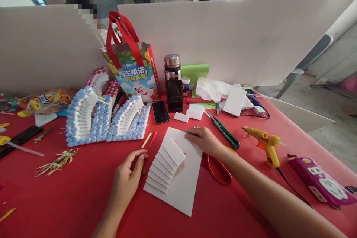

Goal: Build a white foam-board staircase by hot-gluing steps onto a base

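A white foam board (188, 189) lies at a slant in front of me, carrying a fanned stack of overlapping white cards (164, 169). My right hand (205, 139) is closed on the board's far right edge, fingers and thumb pinching it. Beside the board's left edge, my left hand (129, 173) is closed, with a thin red strip (151, 142) rising from its fingertips. A short pale yellow strip (146, 140) lies just beyond that hand. Red-handled scissors (219, 173) sit partly under my right forearm. Past the forearm lies a green utility knife (225, 132).
On the right are a yellow glue gun (263, 143) and a purple power strip (320, 180). Blue-and-white fan-shaped pieces (89, 119) stand at left, near a shopping bag (136, 74). A phone (161, 112), thermos (172, 66) and small white cards (194, 112) lie behind the board.
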Tool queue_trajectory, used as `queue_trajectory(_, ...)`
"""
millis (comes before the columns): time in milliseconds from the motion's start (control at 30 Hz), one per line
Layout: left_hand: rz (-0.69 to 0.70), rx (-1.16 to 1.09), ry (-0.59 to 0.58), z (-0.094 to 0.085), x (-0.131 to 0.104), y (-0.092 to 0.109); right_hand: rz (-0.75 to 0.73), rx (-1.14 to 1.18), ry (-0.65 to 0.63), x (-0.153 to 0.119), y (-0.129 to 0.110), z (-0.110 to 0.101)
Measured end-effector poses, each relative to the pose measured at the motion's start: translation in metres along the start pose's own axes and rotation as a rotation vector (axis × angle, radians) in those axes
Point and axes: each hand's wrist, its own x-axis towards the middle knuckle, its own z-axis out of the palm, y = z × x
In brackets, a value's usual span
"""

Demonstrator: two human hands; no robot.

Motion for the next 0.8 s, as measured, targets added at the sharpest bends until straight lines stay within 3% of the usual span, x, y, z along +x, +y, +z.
queue_trajectory(67, 0.022, 0.004, 0.012, 0.005, -0.003, -0.004, -0.052, -0.216, 0.008, 0.014, -0.012, 0.001)
queue_trajectory(167, 0.032, -0.008, 0.01, 0.006, -0.009, -0.008, -0.069, -0.335, 0.05, 0.019, -0.029, -0.002)
queue_trajectory(233, 0.028, -0.021, -0.015, 0.005, -0.012, -0.008, -0.068, -0.419, 0.071, 0.003, -0.036, -0.004)
queue_trajectory(333, 0.026, -0.015, -0.026, 0.005, -0.012, -0.006, -0.045, -0.599, 0.069, -0.043, -0.038, -0.003)
queue_trajectory(467, 0.044, -0.019, -0.024, 0.008, -0.011, -0.001, -0.067, -0.632, 0.006, -0.099, -0.03, 0.018)
queue_trajectory(533, 0.051, -0.009, -0.024, 0.011, -0.01, 0.002, -0.098, -0.653, -0.039, -0.11, -0.025, 0.034)
queue_trajectory(667, 0.072, 0.038, -0.005, 0.016, -0.011, 0.003, -0.144, -0.698, 0.037, -0.112, -0.018, 0.053)
queue_trajectory(800, 0.184, 0.111, 0.048, 0.02, -0.008, -0.007, -0.214, -0.721, 0.1, -0.115, -0.016, 0.038)
